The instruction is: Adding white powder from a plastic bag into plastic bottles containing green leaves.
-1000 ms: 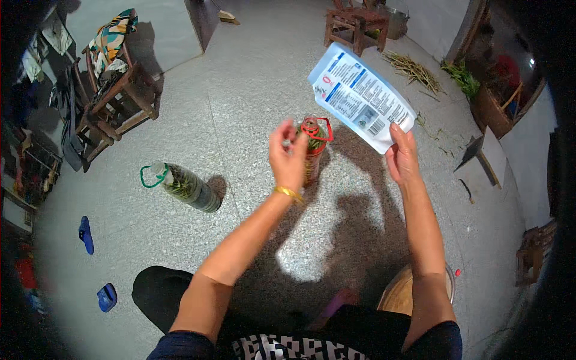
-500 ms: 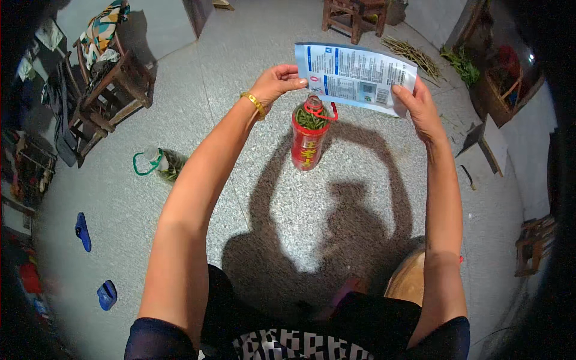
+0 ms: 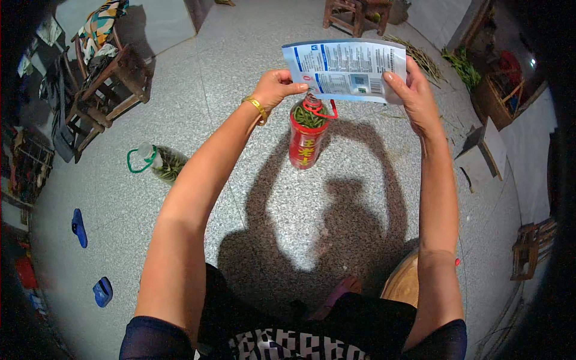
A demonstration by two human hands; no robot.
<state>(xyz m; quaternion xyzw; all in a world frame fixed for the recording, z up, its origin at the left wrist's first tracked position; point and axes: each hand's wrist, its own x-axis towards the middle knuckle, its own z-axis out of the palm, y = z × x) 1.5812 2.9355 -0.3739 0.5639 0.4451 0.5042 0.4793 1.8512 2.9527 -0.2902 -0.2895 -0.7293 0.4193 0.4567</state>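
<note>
My left hand [image 3: 277,90] and my right hand [image 3: 414,96] hold a pale blue and white packet [image 3: 342,67] by its two ends, its printed side with a barcode facing me. The left thumb lies along the lower left corner, and the right thumb presses on the right end. Just below the packet, a large clear bottle [image 3: 306,141] with a red label and red loop handle stands upright on the floor. Green bean-like pieces fill it to the shoulder. The packet's lower edge is close to the bottle's neck; whether they touch I cannot tell.
Left of my left forearm is a second bottle [image 3: 165,163] with a green handle and green pieces inside. Blue slippers [image 3: 102,292] lie at left. A wooden chair [image 3: 114,78] with cloths, a stool [image 3: 358,15], stalks [image 3: 420,57] and a wooden box [image 3: 501,99] stand around.
The packet and both hands have shifted slightly left, and the packet appears tilted a little further back. Both hands keep their hold. The whole view has shifted slightly.
</note>
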